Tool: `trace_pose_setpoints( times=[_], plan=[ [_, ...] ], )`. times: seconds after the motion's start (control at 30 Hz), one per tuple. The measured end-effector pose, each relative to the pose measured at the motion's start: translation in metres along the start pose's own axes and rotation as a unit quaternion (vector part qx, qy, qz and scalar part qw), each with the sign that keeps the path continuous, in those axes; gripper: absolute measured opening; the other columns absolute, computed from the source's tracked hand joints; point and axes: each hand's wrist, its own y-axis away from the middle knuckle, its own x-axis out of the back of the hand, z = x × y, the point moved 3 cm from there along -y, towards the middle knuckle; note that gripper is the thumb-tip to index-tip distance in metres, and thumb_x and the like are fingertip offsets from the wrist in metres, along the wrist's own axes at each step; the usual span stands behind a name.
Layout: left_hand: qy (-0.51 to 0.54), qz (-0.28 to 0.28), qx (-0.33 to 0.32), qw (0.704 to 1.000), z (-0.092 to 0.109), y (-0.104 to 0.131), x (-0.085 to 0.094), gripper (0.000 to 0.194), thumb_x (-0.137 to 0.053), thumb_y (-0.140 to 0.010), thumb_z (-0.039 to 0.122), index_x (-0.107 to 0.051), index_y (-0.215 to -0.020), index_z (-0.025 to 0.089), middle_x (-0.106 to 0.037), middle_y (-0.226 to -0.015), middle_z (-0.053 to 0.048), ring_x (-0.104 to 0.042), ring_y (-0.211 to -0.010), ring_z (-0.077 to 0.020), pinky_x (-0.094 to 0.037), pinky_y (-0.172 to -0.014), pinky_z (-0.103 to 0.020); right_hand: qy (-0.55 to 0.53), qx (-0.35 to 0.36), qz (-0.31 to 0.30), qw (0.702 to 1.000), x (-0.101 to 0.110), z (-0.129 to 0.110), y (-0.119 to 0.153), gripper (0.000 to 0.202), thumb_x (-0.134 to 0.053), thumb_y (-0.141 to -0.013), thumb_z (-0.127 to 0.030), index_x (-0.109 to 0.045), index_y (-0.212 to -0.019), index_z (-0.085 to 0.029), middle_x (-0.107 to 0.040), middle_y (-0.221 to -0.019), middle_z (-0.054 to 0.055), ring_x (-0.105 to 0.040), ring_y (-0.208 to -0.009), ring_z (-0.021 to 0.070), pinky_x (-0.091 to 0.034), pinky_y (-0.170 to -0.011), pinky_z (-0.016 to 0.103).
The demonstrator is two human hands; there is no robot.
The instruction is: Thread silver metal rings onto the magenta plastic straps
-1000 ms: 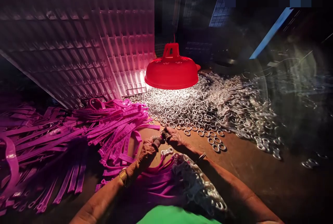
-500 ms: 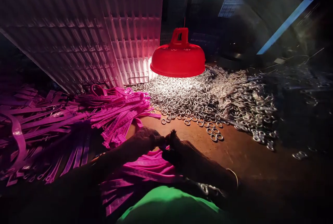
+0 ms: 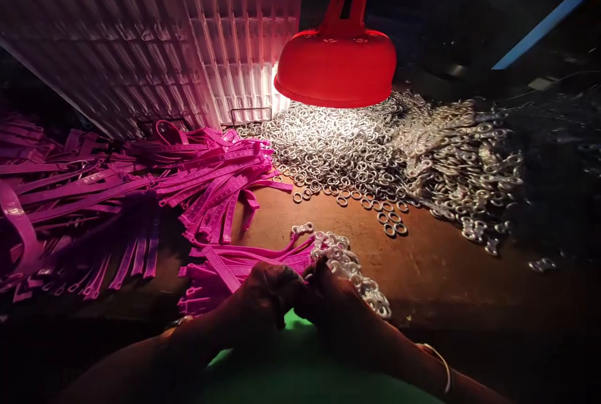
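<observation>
My left hand (image 3: 270, 294) and my right hand (image 3: 331, 297) meet low in the middle, their fingertips pinched close together. Both are dark in shadow, and whatever they hold between the fingers cannot be made out. Just beyond them lies a bundle of pink straps (image 3: 220, 266), with silver ring-shaped fittings (image 3: 335, 253) clustered at its right end. One double-ringed metal piece (image 3: 302, 228) rests at the far side of this bundle. A larger heap of pink straps (image 3: 220, 172) spreads to the left.
A red lamp (image 3: 335, 69) hangs over a big pile of metal rings (image 3: 347, 153). Loose rings (image 3: 392, 225) lie on the brown tabletop (image 3: 432, 272). A ribbed translucent panel (image 3: 239, 34) stands behind the straps. Green cloth (image 3: 300, 366) shows below my hands.
Both hands have drawn back toward my body, uncovering the strap bundle with its cluster of metal fittings. The view has shifted, and the lamp appears higher and larger.
</observation>
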Motion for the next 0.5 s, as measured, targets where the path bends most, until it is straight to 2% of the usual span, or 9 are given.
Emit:
trace_pose_setpoints(
  times=[0.1,0.2,0.3,0.4,0.5],
  plan=[
    [0.059,-0.031,0.013,0.998,-0.002,-0.004,-0.008,0.046,-0.069,-0.073,0.055,-0.054,-0.056,0.014,-0.048,-0.055,0.000,-0.043,-0.053,-0.0094,-0.033,-0.050,-0.023,0.021,0.003,-0.051,0.998,0.001,-0.006,-0.004,0.016,-0.048,-0.094,-0.034,-0.044,-0.085,-0.021,-0.052,-0.069,-0.001,-0.038,-0.057,0.0109,-0.030,-0.050,0.024],
    [0.112,-0.053,0.052,0.991,-0.013,-0.005,-0.014,0.043,-0.073,-0.070,0.053,-0.059,-0.057,0.014,-0.050,-0.054,0.000,-0.045,-0.052,-0.0104,-0.034,-0.049,-0.023,0.100,-0.009,-0.090,0.991,0.007,-0.015,-0.003,0.011,-0.051,-0.087,-0.023,-0.040,-0.084,-0.021,-0.050,-0.070,-0.002,-0.037,-0.056,0.0094,-0.029,-0.048,0.023],
    [0.143,-0.044,0.078,0.986,-0.029,-0.012,-0.013,0.045,-0.074,-0.067,0.057,-0.058,-0.056,0.016,-0.052,-0.055,-0.002,-0.046,-0.053,-0.0118,-0.037,-0.052,-0.026,0.195,-0.016,-0.110,0.974,0.013,-0.019,-0.004,0.024,-0.062,-0.075,-0.021,-0.042,-0.089,-0.020,-0.050,-0.069,-0.003,-0.038,-0.053,0.0085,-0.028,-0.045,0.021],
    [0.071,-0.033,0.055,0.995,-0.033,-0.026,-0.005,0.056,-0.073,-0.059,0.070,-0.054,-0.053,0.018,-0.044,-0.052,0.001,-0.039,-0.051,-0.0119,-0.037,-0.050,-0.027,0.222,0.003,-0.092,0.971,0.018,-0.012,-0.008,0.024,-0.066,-0.078,-0.028,-0.049,-0.092,-0.019,-0.055,-0.072,-0.002,-0.045,-0.057,0.0093,-0.034,-0.047,0.020],
    [-0.097,-0.003,-0.018,0.995,-0.030,-0.039,-0.001,0.060,-0.063,-0.063,0.077,-0.056,-0.053,0.019,-0.049,-0.054,-0.001,-0.043,-0.055,-0.0151,-0.038,-0.052,-0.028,0.171,0.010,-0.023,0.985,0.028,0.004,-0.008,0.027,-0.070,-0.080,-0.038,-0.056,-0.094,-0.020,-0.062,-0.080,0.000,-0.053,-0.066,0.0118,-0.042,-0.057,0.020]
  ],
)
